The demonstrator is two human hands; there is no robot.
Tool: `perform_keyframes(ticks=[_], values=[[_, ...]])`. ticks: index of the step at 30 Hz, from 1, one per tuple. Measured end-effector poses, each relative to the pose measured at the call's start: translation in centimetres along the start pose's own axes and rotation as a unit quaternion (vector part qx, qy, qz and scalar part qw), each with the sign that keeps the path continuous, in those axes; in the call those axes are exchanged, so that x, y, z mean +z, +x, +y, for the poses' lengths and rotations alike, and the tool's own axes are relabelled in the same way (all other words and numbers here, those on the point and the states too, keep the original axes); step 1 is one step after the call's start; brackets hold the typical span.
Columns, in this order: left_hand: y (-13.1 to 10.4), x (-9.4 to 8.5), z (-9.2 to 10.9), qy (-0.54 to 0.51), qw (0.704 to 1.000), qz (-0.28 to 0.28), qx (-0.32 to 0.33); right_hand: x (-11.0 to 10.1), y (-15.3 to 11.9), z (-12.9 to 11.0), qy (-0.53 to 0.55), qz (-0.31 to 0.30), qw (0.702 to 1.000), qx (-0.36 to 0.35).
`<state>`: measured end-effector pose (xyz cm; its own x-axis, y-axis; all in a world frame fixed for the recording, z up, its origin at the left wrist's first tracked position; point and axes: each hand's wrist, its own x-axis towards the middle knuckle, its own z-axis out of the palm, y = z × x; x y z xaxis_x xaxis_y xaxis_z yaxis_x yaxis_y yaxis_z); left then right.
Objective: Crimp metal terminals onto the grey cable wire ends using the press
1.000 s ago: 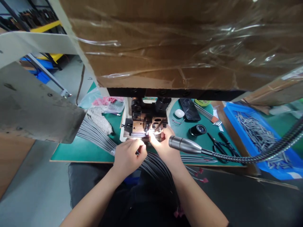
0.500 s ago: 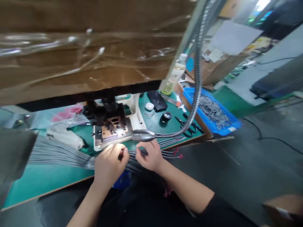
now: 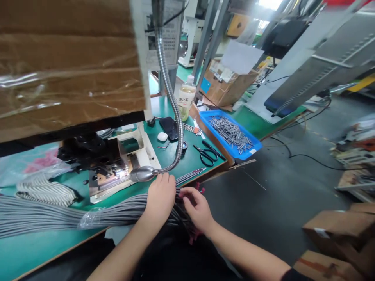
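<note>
Bright light [image 3: 269,4] glares beyond a grey floor [image 3: 293,203] and green-topped workbench [image 3: 29,249].

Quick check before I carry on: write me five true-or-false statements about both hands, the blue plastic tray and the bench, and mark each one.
1. The left hand is at the long bundle of thin grey cables. True.
2. The right hand is holding the black-handled metal scissors. False: it is by the small pink connectors; the scissors lie on the green tabletop.
3. The blue plastic tray contains many short grey pieces. True.
4. The clear plastic bottle with a white cap lies on its side. False: it stands upright.
5. Clear plastic wrap goes around the grey cables. True.
</note>
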<state>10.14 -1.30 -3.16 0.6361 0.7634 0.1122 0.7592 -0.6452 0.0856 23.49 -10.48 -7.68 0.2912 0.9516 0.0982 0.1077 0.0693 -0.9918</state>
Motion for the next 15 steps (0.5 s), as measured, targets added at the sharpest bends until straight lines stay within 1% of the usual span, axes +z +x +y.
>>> perform_keyframes(ticks=[2, 3, 4, 6, 8, 10, 12, 13, 14, 15], values=[[0.0, 0.3, 0.0, -0.007, 1.0, 0.016, -0.002, -0.2, 0.8, 0.0, 0.097, 0.026, 0.987, 0.124], [-0.1, 0.4, -0.1, -0.014, 1.0, 0.023, -0.004, -0.3, 1.3, 0.0, 0.13, 0.036, 0.978, 0.162], [-0.1, 0.4, -0.2, -0.023, 0.999, 0.031, -0.006, -0.4, 1.8, 0.0, 0.142, 0.043, 0.973, 0.175], [-0.3, 0.6, -0.4, -0.046, 0.998, 0.041, -0.005, -0.8, 2.6, 0.0, 0.153, 0.063, 0.97, 0.176], [-0.6, 0.6, -0.5, -0.076, 0.996, 0.041, 0.012, -1.2, 3.2, -0.3, 0.161, 0.094, 0.97, 0.159], [-1.0, 0.4, -0.8, -0.114, 0.992, 0.037, 0.032, -1.6, 3.5, -0.8, 0.158, 0.118, 0.973, 0.122], [-1.7, 0.0, -1.0, -0.179, 0.982, 0.049, 0.04, -1.9, 3.6, -1.7, 0.148, 0.117, 0.978, 0.089], [-2.2, -0.3, -1.2, -0.225, 0.971, 0.066, 0.037, -1.9, 3.7, -2.3, 0.137, 0.098, 0.983, 0.07], [-2.8, -0.8, -1.3, -0.276, 0.957, 0.089, 0.03, -1.8, 3.9, -3.0, 0.117, 0.062, 0.99, 0.039], [-3.5, -1.3, -1.5, -0.326, 0.938, 0.117, 0.02, -1.6, 4.1, -3.7, 0.086, 0.012, 0.996, -0.006]])
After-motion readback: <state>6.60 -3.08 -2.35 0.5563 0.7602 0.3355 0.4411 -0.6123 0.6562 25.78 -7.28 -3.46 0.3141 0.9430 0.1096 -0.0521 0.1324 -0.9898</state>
